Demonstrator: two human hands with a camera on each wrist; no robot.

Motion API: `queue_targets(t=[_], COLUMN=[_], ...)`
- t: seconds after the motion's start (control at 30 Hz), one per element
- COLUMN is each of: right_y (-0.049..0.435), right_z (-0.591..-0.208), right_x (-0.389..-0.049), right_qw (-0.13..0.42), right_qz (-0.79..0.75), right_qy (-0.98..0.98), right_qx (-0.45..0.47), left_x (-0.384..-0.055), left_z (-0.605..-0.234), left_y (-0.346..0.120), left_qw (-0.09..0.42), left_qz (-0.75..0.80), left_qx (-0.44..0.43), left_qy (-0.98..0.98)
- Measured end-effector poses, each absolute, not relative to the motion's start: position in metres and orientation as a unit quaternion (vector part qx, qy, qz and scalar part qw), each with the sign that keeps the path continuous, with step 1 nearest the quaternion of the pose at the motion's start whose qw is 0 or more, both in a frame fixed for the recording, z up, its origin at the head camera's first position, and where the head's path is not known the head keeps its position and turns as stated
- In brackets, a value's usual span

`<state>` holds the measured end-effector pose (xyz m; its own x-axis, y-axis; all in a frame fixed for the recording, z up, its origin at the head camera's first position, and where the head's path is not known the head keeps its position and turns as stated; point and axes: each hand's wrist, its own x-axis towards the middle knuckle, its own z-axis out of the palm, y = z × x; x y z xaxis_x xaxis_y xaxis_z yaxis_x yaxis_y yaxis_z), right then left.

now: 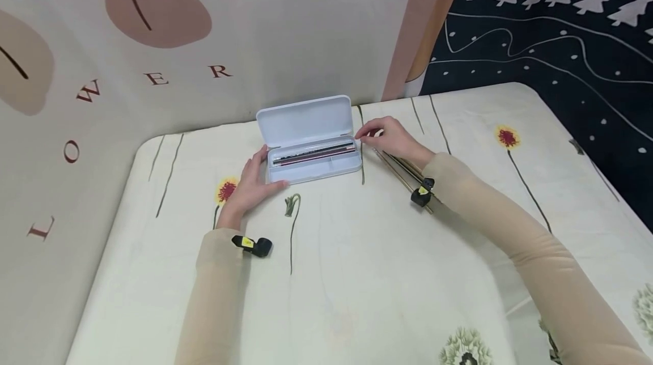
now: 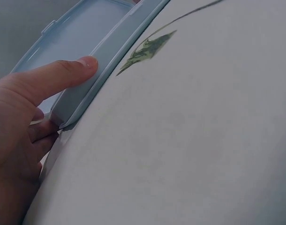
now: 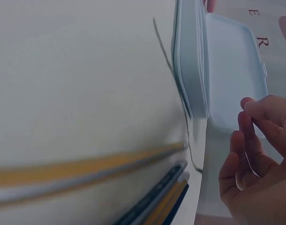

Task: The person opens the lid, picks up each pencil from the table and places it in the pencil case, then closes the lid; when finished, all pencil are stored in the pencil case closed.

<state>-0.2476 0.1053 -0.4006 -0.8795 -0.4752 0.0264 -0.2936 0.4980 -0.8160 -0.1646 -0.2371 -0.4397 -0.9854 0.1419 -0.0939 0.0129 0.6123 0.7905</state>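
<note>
One cropped sleeve half-hides sticks beside the case.

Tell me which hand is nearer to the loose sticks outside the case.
Right. The right hand is just beyond the far ends of the loose sticks; the left hand is farther off, holding the left end of the case.

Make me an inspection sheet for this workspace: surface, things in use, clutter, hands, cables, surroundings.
Surface: pale flower-print cloth
Things in use: open case, thin sticks inside; loose sticks beside its right end
Clutter: nothing seen
Left hand: grips the case's near left corner
Right hand: by the case's right end, nothing seen in its grasp
Cables: nothing seen
Surroundings: pale lettered backdrop; dark patterned backdrop
</note>
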Motion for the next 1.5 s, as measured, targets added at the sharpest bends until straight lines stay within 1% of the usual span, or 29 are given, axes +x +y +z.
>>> queue_targets(t=[0.2,0.73,0.93,1.13,1.5], right_y=[0.128,0.178,0.193,0.206,0.218], right_z=[-0.401,-0.411,-0.416,-0.42,-0.424], right_x=[-0.245,-0.228,-0.223,-0.217,-0.206], right_qw=[0.096,0.112,0.12,0.124,0.15], right_qz=[-0.453,-0.436,-0.432,-0.422,-0.4], right_qy=[0.864,0.885,0.885,0.891,0.896], right_qx=[-0.195,-0.12,-0.123,-0.114,-0.119], left_x=[-0.165,-0.166,-0.167,-0.166,-0.166], left_z=[-0.441,-0.443,-0.443,-0.444,-0.445], left_y=[-0.237,-0.236,-0.237,-0.237,-0.238], left_qw=[0.074,0.078,0.072,0.077,0.078], left_qz=[0.441,0.442,0.439,0.438,0.441], left_qx=[0.045,0.035,0.037,0.033,0.029], left_qy=[0.893,0.893,0.895,0.895,0.893])
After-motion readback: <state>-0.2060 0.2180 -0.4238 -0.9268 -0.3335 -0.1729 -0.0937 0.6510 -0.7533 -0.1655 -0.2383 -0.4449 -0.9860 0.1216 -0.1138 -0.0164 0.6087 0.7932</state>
